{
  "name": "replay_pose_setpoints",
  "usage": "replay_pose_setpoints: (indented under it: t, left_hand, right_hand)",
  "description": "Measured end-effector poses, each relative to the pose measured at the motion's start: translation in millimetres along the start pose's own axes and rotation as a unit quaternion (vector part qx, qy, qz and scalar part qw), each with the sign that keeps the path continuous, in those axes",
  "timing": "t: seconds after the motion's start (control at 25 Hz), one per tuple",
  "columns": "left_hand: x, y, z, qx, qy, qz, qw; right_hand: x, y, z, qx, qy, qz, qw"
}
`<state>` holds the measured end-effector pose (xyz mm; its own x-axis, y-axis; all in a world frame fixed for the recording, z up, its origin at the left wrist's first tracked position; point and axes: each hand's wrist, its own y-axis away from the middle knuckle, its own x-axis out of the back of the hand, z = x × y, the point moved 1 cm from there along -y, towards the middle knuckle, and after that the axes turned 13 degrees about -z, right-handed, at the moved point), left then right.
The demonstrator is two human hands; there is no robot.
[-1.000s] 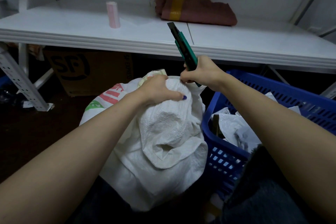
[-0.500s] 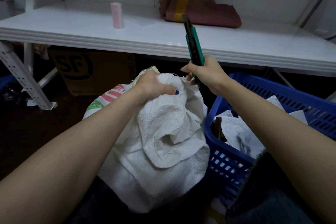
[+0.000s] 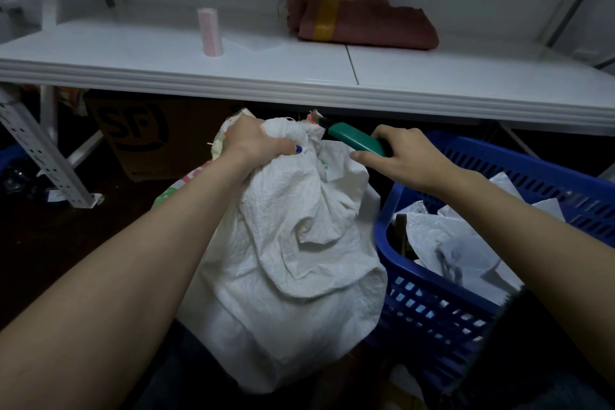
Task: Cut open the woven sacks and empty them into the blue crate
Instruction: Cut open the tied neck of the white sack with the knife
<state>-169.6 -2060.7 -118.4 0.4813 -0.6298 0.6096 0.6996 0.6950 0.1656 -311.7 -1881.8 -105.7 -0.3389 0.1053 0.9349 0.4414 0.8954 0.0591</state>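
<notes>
1. Swung down from its upright pose of half a second back, the green utility knife (image 3: pixel 355 140) now lies nearly level. Its blade tip is at the bunched neck of the white woven sack (image 3: pixel 299 260).
2. The right hand (image 3: pixel 410 157) is wrapped round the knife's handle, thumb along its side, probably to drive the blade away from the body.
3. The left hand (image 3: pixel 256 143) clenches the gathered neck, likely keeping the weave taut so the blade bites rather than pushes it aside.
4. The sack stands upright against the blue crate (image 3: pixel 432 304), seemingly near enough to tip straight in. Pale packets (image 3: pixel 449 243) already lie inside.
5. On the worktop (image 3: pixel 299 76) behind, a pink roll (image 3: pixel 209 32) and a folded reddish sack (image 3: pixel 362 23) sit well apart from the cutting.
</notes>
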Motion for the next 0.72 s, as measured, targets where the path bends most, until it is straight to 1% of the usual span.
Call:
replay_pose_setpoints:
  t: [0.16,0.28,0.56,0.72]
  left_hand:
    - [-7.7,-1.6,2.0,-0.016,-0.040,-0.002,0.999]
    - [-6.5,-2.9,1.5,-0.028,-0.032,-0.005,0.999]
    - [-5.1,-5.5,-0.5,-0.039,-0.040,-0.007,0.998]
    - [-7.3,-6.7,0.5,-0.052,-0.072,-0.007,0.996]
  right_hand:
    - [-2.4,-2.7,-10.5,0.036,0.011,-0.003,0.999]
    - [-3.4,-5.1,-18.3,0.045,0.011,-0.015,0.999]
    - [-5.6,-4.0,-15.2,0.025,-0.033,-0.039,0.998]
    - [-5.4,-4.5,-16.2,0.016,-0.060,-0.051,0.997]
